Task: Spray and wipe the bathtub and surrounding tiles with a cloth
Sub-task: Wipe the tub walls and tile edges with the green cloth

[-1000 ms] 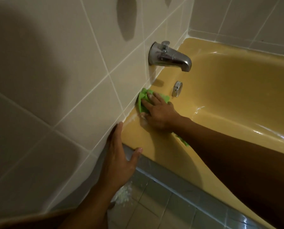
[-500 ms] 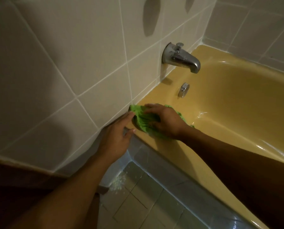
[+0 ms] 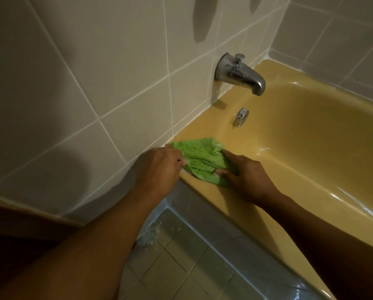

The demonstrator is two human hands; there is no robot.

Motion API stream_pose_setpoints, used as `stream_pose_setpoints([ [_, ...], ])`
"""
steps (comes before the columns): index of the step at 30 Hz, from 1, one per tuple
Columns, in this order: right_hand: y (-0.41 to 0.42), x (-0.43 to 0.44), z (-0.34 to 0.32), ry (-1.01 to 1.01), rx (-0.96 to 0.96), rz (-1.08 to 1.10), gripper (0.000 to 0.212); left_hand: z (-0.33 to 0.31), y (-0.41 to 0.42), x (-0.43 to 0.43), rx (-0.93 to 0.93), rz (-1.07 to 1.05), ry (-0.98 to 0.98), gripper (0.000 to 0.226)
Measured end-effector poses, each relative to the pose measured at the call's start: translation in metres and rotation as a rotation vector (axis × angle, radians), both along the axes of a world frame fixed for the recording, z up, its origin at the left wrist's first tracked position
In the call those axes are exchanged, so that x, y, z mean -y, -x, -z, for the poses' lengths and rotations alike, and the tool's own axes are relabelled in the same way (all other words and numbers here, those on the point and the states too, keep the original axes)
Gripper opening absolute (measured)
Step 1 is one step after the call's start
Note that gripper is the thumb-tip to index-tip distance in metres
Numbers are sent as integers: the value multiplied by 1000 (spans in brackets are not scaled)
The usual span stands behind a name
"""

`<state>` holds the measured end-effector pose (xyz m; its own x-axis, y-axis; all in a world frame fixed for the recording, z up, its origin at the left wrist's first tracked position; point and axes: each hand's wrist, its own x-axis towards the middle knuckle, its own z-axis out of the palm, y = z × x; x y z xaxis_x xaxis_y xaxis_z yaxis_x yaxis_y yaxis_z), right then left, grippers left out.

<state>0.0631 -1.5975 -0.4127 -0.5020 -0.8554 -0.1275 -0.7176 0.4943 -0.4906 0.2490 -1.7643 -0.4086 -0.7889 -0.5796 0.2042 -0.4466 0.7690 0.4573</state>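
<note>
- At the near corner of the tub (image 3: pixel 315 152), where it meets the wall, a green cloth (image 3: pixel 203 161) lies bunched on the rim (image 3: pixel 222 202). Its far edge lies just beside the base of the tiles (image 3: pixel 116 87).
- The left hand (image 3: pixel 157 172) is at the cloth's left side. Its fingers are curled and pinch the fabric at that edge, and the back of the hand faces up.
- The right hand (image 3: pixel 246 178) grips the cloth's right side. One finger lies along the top of the fabric and the thumb is tucked under the near fold, so the cloth is stretched a little between the two hands.
- The tub is yellow and glossy. Wet glints show on the inner slope just right of the right hand and along the near rim farther right.
- A chrome spout (image 3: pixel 239 74) juts from the wall over the tub's end, with a small knob (image 3: pixel 239 56) on top.
- Below the spout, a round chrome plate (image 3: pixel 241 117) sits on the tub's inner end wall, well apart from the cloth.
- The tiles are pale with white grout, and they run along the left wall and round the far corner.
- Below the tub's front, the floor (image 3: pixel 181 263) is grey tile. A white speckled patch (image 3: pixel 151 234) lies in the corner, beside the left forearm.
</note>
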Motion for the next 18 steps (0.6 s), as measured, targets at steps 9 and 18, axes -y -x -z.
stream_pose_setpoints([
  [9,-8,91,-7,60,-207,-172,46,22,-31,-7,-97,-183,12,19],
  [18,-56,74,-9,140,-128,-354,43,30,-85,-21,-116,-327,-129,14],
])
